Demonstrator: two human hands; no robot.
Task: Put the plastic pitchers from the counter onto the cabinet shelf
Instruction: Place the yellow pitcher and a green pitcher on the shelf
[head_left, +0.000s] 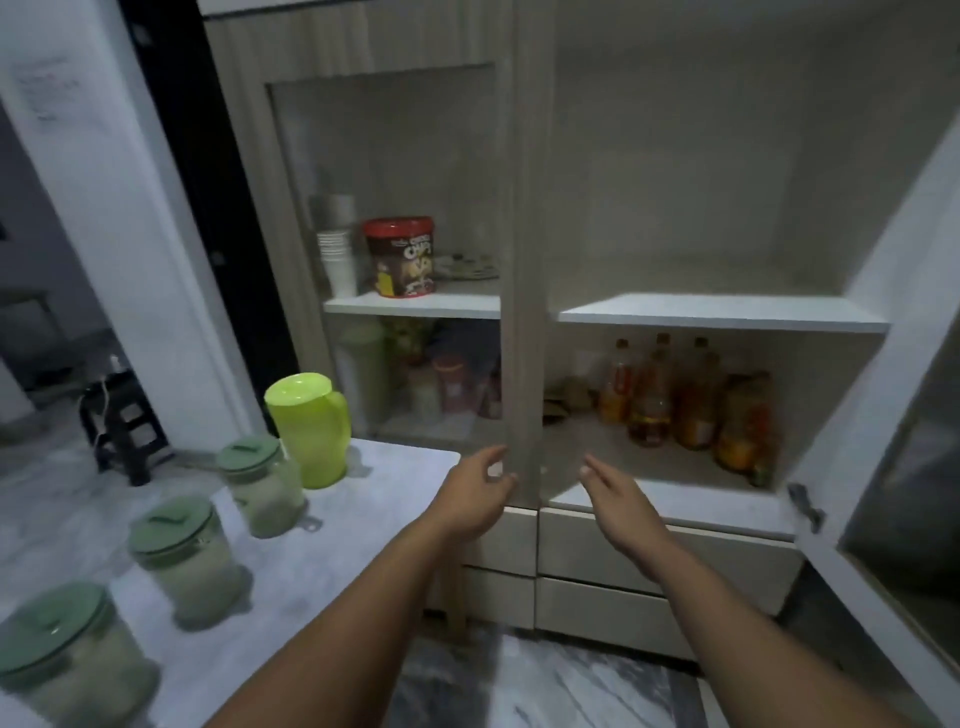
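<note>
Head view. The person stands facing a tall cabinet (524, 260) with both bare forearms stretched forward; the left hand (475, 493) and the right hand (615, 499) are held apart, fingers loosely spread, each empty and gripping nothing, on either side of the cabinet's central upright. The task's things stand on the pale counter (332, 561) to the person's left: a lime-green pitcher (309, 428) farthest back, upright with its lid on and handle toward the cabinet, and three clear pitchers with dull green lids in a row toward the camera, the far one (260, 488), the middle one (184, 561) and the near one (67, 654), which is blurred. All four have their long axes vertical. They lie to the left of and mostly nearer than both hands, so the left hand is the closer, and the lime-green pitcher is judged its easiest first reach. The right-hand cabinet door (883, 441) hangs open, exposing a bare white shelf (722, 312), well to the right of the pitchers; below it stand bottles (691, 400) of amber liquid, labels unreadable. Behind the closed glass left door, a red-lidded tub (399, 257) carries print that seems to begin "CHOCO"; the rest is too soft to read. Beside it, stacked white cups (337, 260).
</note>
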